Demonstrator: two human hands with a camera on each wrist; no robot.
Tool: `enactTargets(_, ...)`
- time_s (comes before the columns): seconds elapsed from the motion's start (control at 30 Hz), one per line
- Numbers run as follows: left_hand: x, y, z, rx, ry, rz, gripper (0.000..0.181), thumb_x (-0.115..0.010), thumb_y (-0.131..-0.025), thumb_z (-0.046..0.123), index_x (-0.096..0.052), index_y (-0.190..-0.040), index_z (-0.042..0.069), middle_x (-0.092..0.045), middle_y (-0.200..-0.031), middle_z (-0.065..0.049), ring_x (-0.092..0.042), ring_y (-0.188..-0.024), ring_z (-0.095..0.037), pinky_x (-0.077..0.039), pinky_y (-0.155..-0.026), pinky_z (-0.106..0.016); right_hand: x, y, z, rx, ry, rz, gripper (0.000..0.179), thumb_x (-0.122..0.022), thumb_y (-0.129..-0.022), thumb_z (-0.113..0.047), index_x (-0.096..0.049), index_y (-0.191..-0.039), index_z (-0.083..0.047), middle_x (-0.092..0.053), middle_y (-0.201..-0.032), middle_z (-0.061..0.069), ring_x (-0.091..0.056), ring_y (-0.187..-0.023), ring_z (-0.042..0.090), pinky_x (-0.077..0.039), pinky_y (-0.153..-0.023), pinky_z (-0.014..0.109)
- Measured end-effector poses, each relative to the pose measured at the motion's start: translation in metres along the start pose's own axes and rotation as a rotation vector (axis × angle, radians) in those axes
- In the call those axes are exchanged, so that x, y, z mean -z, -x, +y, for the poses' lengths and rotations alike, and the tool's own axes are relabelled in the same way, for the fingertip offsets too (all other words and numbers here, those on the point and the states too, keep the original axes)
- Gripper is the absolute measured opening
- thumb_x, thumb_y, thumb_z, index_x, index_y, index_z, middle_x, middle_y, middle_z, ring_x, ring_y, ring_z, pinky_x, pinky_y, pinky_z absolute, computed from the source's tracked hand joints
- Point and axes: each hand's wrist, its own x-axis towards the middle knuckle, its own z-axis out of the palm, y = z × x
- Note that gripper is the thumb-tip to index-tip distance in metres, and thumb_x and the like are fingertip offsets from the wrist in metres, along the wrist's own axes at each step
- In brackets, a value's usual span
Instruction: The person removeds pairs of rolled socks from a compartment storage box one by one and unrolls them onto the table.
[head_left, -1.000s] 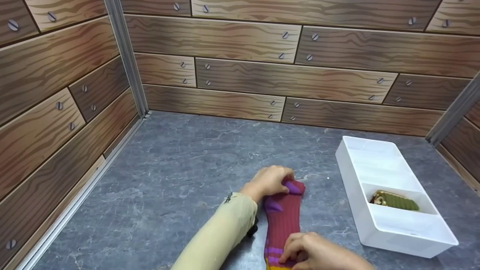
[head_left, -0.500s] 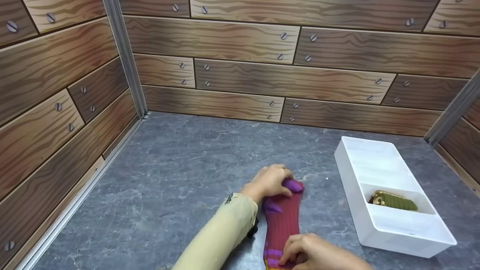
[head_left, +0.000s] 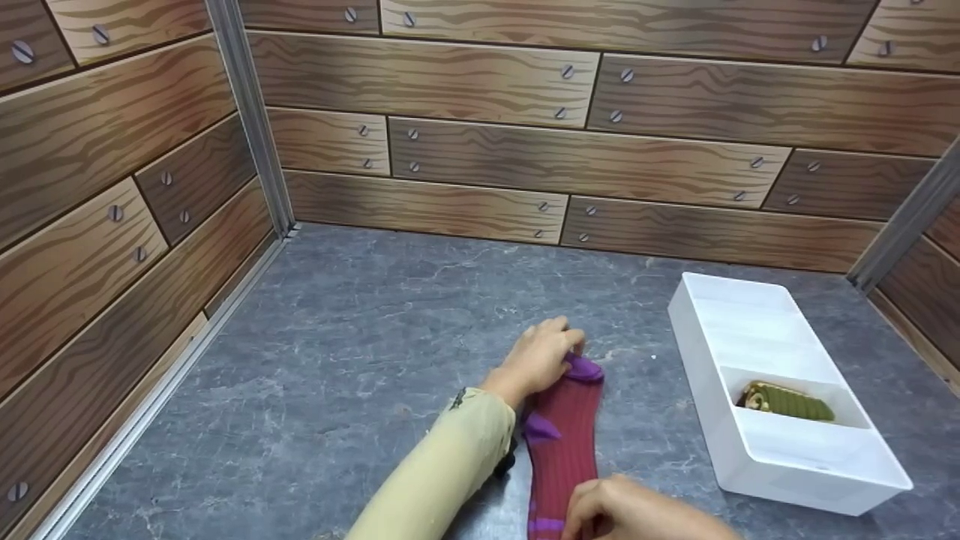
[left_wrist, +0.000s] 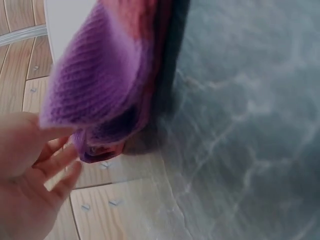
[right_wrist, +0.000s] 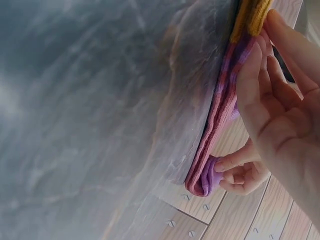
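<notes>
A maroon ribbed sock (head_left: 568,442) with purple patches and stripes lies lengthwise on the table, its layers stacked flat in the right wrist view. My left hand (head_left: 538,358) is at the far end, where thumb and fingers pinch the purple folded end (left_wrist: 95,75). Down at the near end my right hand (head_left: 637,511) grips the sock's edge close to the purple stripes. The yellow cuff (right_wrist: 251,19) shows between the right thumb and fingers in the right wrist view, while the head view cuts it off.
To the right stands a white divided box (head_left: 701,382). One of its compartments holds a rolled olive-green ribbed item (head_left: 795,401). Wood-patterned panels (head_left: 480,150) wall the grey marbled table (head_left: 360,337) at the back and sides.
The sock's heel patch and stripes have shifted toward the near edge, and the yellow cuff has left the head view. My right hand has moved slightly nearer; the left fingers have risen a little.
</notes>
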Motion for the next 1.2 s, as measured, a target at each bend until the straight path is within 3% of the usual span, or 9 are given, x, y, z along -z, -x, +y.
enactTargets(0.13, 0.001, -0.001, 0.001, -0.007, 0.078, 0.0, 0.016, -0.066, -0.081, 0.033, -0.058, -0.084, 0.019, -0.05, -0.08, 0.007, -0.05, -0.076, -0.01, -0.041, -0.064, -0.024, -0.001, 0.0, 0.001, -0.008, -0.008, 0.004, 0.011, -0.062, -0.084, -0.015, -0.069, -0.092, -0.011, -0.065, -0.086, 0.003, -0.056, -0.077, 0.0, -0.049, -0.062, 0.019)
enactTargets(0.23, 0.002, -0.001, 0.002, 0.009, 0.203, -0.103, 0.026, -0.06, -0.082, 0.046, -0.063, -0.081, 0.02, -0.051, -0.069, 0.012, -0.047, -0.062, -0.005, -0.039, -0.055, -0.02, -0.001, 0.001, 0.001, -0.021, -0.03, 0.003, 0.011, -0.062, -0.084, -0.014, -0.069, -0.091, -0.01, -0.065, -0.086, 0.003, -0.056, -0.077, 0.0, -0.05, -0.062, 0.02)
enactTargets(0.33, 0.003, -0.001, 0.005, 0.026, 0.24, -0.206, 0.028, -0.056, -0.085, 0.047, -0.067, -0.079, 0.022, -0.053, -0.064, 0.013, -0.046, -0.058, -0.004, -0.038, -0.053, -0.019, -0.001, 0.001, 0.001, -0.024, -0.035, 0.004, 0.011, -0.062, -0.084, -0.015, -0.069, -0.091, -0.011, -0.064, -0.085, 0.003, -0.056, -0.077, 0.0, -0.05, -0.062, 0.02)
enactTargets(0.57, 0.003, -0.002, 0.007, 0.019, 0.172, -0.218, 0.023, -0.055, -0.088, 0.041, -0.069, -0.1, 0.028, -0.065, -0.09, 0.014, -0.057, -0.082, -0.003, -0.045, -0.073, -0.021, -0.002, 0.0, 0.0, 0.009, 0.016, 0.021, 0.01, -0.063, -0.084, -0.017, -0.069, -0.091, -0.013, -0.064, -0.085, 0.0, -0.055, -0.076, -0.001, -0.048, -0.062, 0.017)
enactTargets(0.7, 0.001, -0.001, 0.006, 0.017, 0.16, -0.22, 0.025, -0.055, -0.088, 0.041, -0.066, -0.108, 0.031, -0.061, -0.109, 0.016, -0.054, -0.103, -0.002, -0.043, -0.087, -0.022, -0.003, 0.001, 0.0, 0.017, 0.022, 0.033, 0.011, -0.063, -0.083, -0.018, -0.069, -0.091, -0.013, -0.064, -0.084, -0.001, -0.055, -0.076, -0.002, -0.048, -0.062, 0.017)
enactTargets(0.83, -0.003, 0.0, 0.003, 0.015, 0.156, -0.251, 0.029, -0.056, -0.087, 0.04, -0.063, -0.113, 0.031, -0.059, -0.114, 0.016, -0.05, -0.11, -0.003, -0.04, -0.091, -0.022, -0.003, 0.002, 0.0, -0.009, -0.049, 0.02, 0.012, -0.062, -0.084, -0.016, -0.068, -0.093, -0.011, -0.063, -0.086, 0.003, -0.056, -0.077, 0.001, -0.05, -0.062, 0.02)
enactTargets(0.93, -0.005, 0.001, 0.002, -0.023, 0.169, -0.213, 0.027, -0.057, -0.088, 0.035, -0.065, -0.112, 0.028, -0.06, -0.113, 0.013, -0.051, -0.109, -0.005, -0.039, -0.092, -0.02, -0.003, 0.002, -0.001, -0.024, -0.079, 0.017, 0.012, -0.062, -0.085, -0.016, -0.068, -0.093, -0.011, -0.063, -0.086, 0.003, -0.055, -0.076, 0.0, -0.05, -0.062, 0.02)
enactTargets(1.07, -0.002, 0.0, 0.001, -0.122, 0.252, -0.159, 0.023, -0.056, -0.089, 0.027, -0.067, -0.108, 0.021, -0.063, -0.108, 0.009, -0.054, -0.103, -0.004, -0.039, -0.089, -0.016, -0.004, 0.001, -0.006, 0.027, 0.004, 0.054, 0.011, -0.062, -0.084, -0.017, -0.068, -0.093, -0.013, -0.062, -0.085, 0.0, -0.053, -0.075, -0.001, -0.048, -0.061, 0.017)
enactTargets(1.2, 0.001, 0.0, 0.002, -0.219, 0.304, -0.244, 0.023, -0.056, -0.089, 0.028, -0.068, -0.107, 0.019, -0.064, -0.104, 0.009, -0.055, -0.099, -0.001, -0.038, -0.086, -0.011, -0.007, 0.002, -0.01, 0.032, 0.076, 0.092, 0.013, -0.061, -0.085, -0.02, -0.068, -0.096, -0.017, -0.06, -0.089, -0.003, -0.053, -0.076, -0.001, -0.047, -0.061, 0.016)
